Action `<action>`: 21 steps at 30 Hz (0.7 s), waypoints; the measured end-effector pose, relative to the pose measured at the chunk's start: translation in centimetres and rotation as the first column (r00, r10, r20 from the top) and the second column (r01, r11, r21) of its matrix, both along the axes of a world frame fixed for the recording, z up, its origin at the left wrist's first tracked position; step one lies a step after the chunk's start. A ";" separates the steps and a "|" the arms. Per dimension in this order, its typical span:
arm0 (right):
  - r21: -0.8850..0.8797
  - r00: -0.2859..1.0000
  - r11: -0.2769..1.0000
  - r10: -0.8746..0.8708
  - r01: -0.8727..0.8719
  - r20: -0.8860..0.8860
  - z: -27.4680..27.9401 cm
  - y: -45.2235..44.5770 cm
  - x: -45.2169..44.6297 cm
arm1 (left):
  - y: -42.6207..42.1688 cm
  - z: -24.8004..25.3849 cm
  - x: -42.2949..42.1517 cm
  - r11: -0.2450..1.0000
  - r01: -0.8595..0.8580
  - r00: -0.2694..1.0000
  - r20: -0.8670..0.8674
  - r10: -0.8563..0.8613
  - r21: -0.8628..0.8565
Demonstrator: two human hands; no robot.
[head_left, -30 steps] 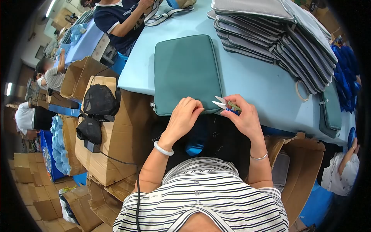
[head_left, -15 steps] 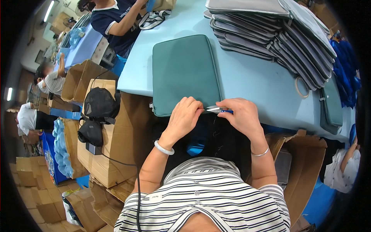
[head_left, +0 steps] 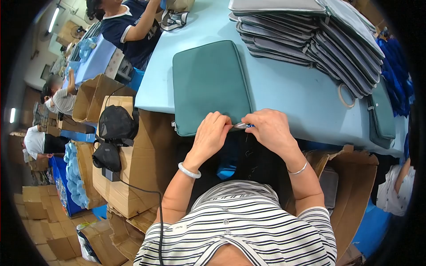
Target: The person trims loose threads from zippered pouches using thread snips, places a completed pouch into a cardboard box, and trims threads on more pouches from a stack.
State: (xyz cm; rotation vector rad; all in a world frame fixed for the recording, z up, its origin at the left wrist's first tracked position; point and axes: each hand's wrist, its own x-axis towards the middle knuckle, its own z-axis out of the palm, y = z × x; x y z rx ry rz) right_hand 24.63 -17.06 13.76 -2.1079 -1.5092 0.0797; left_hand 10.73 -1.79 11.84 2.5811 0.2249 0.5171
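Note:
A dark green zipped case [head_left: 211, 84] lies flat at the near edge of the blue table. My left hand [head_left: 212, 133] is closed at the case's near edge, with thumb and fingertips pinched; what they pinch is too small to make out. Wrapped round small scissors [head_left: 240, 126] with a blue part, my right hand [head_left: 270, 128] is just to the right. The blades point left, close to my left fingertips, and look nearly closed.
Grey and green cases [head_left: 306, 40] are piled at the back right, beside a tape ring [head_left: 346, 95]. Another green case [head_left: 380, 113] lies at the right edge. Cardboard boxes [head_left: 128, 177] flank my lap. A person [head_left: 133, 31] works across the table.
The scissors, spread open earlier, have moved left to my left fingertips and their blades have come together. My left hand has stayed at the case's edge.

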 end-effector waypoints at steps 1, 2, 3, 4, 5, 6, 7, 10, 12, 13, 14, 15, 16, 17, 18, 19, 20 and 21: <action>-0.018 1.000 1.000 0.005 -0.005 0.013 0.1 0.1 0.0 | 0.0 0.0 0.0 1.000 -0.002 1.000 -0.003 0.002 0.002; -0.022 0.999 1.000 0.014 -0.014 0.032 0.1 0.1 0.0 | 0.0 0.0 0.0 1.000 -0.003 1.000 -0.003 0.003 0.004; -0.027 0.998 0.999 0.023 -0.022 0.050 0.1 0.2 0.1 | 0.0 0.0 0.0 1.000 -0.004 1.000 -0.004 0.004 0.006; -0.033 0.997 0.999 0.032 -0.029 0.068 0.1 0.2 0.1 | 0.0 0.0 0.0 1.000 -0.005 1.000 -0.004 0.005 0.008; 0.007 0.997 0.999 0.039 -0.039 0.073 0.0 0.3 0.1 | 0.0 0.0 0.0 1.000 -0.006 1.000 -0.008 0.006 0.007; 0.046 0.996 0.998 0.047 -0.050 0.077 -0.2 0.4 0.1 | 0.0 -0.1 0.0 1.000 -0.007 1.000 -0.012 0.007 0.005; 0.085 0.995 0.994 0.054 -0.061 0.083 -0.3 0.5 0.1 | -0.1 -0.1 0.0 1.000 -0.009 1.000 -0.015 0.009 0.003; 0.042 0.990 0.995 0.088 -0.093 0.109 0.1 0.7 0.3 | 0.0 -0.2 0.0 1.000 -0.014 1.000 -0.019 0.014 0.007; 0.013 0.988 0.994 0.105 -0.107 0.109 0.1 1.0 0.5 | 0.0 -0.2 0.0 1.000 -0.014 1.000 -0.018 0.014 0.008; -0.001 0.988 0.994 0.113 -0.114 0.109 0.1 1.0 0.6 | -0.1 -0.2 0.0 1.000 -0.014 1.000 -0.017 0.014 0.007; 0.009 0.988 0.993 0.118 -0.119 0.098 0.0 1.1 0.7 | -0.1 -0.2 0.0 1.000 -0.014 1.000 -0.016 0.014 0.000; 0.020 0.989 0.992 0.123 -0.125 0.086 -0.2 1.0 0.9 | 0.0 -0.3 0.0 1.000 -0.015 1.000 -0.014 0.015 -0.007; 0.031 0.989 0.991 0.129 -0.131 0.076 -0.2 0.9 1.0 | 0.0 -0.3 -0.1 1.000 -0.017 1.000 -0.012 0.016 -0.014; 0.026 0.994 0.994 0.106 -0.106 0.027 0.1 0.7 1.1 | 0.0 -0.1 -0.2 0.998 -0.028 1.000 -0.010 0.027 -0.064; 0.021 0.996 0.996 0.083 -0.083 -0.021 0.8 0.3 1.3 | 0.0 0.2 -0.4 0.993 -0.040 0.999 -0.008 0.040 -0.114; 0.013 0.996 0.998 0.060 -0.060 -0.068 1.1 -0.1 1.5 | 0.0 0.5 -0.7 0.985 -0.052 0.999 -0.006 0.052 -0.164; 0.042 0.993 0.999 0.035 -0.030 -0.113 0.9 -0.5 1.8 | 0.0 0.9 -1.2 0.976 -0.047 0.999 -0.026 0.042 -0.213; 0.070 0.987 0.998 0.012 0.000 -0.158 0.5 -0.9 2.2 | -0.1 1.3 -1.9 0.964 -0.043 0.998 -0.045 0.032 -0.262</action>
